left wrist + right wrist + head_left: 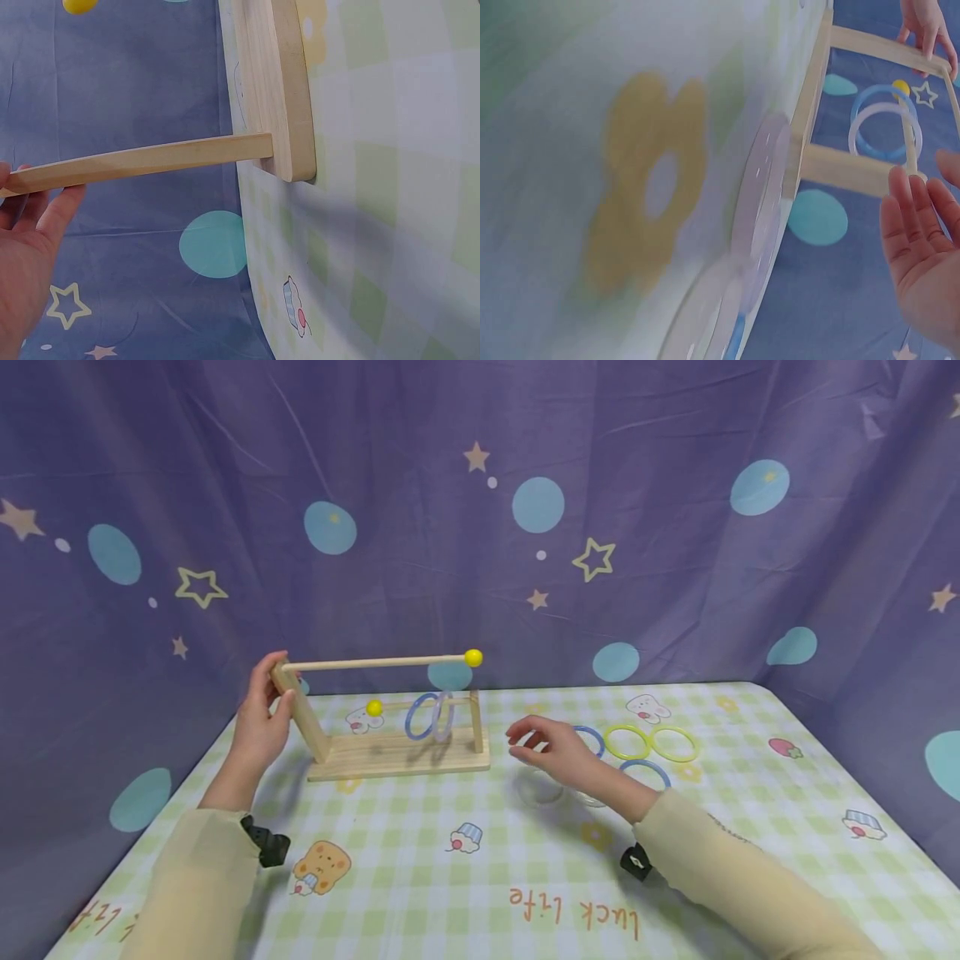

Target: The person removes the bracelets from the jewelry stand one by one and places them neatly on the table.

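Observation:
A wooden ring stand (397,755) has a tall post at its left end and a short post at its right. My left hand (262,718) grips the top of the tall post (150,159), fingers and thumb on either side. A blue ring (409,722) and a pale purple ring (853,139) hang on the lower rod, near the short post. My right hand (553,750) is held in the air to the right of the stand, fingers slightly bent and holding nothing. Below and beside it lie loose rings, including a yellow ring (627,758) and a blue ring (645,762).
A yellow ball (473,657) caps the upper rod, and another yellow ball (374,708) caps the lower one. Pale clear rings (592,803) lie partly behind my right forearm. A checked cloth (405,885) covers the table, with a purple curtain (420,477) behind.

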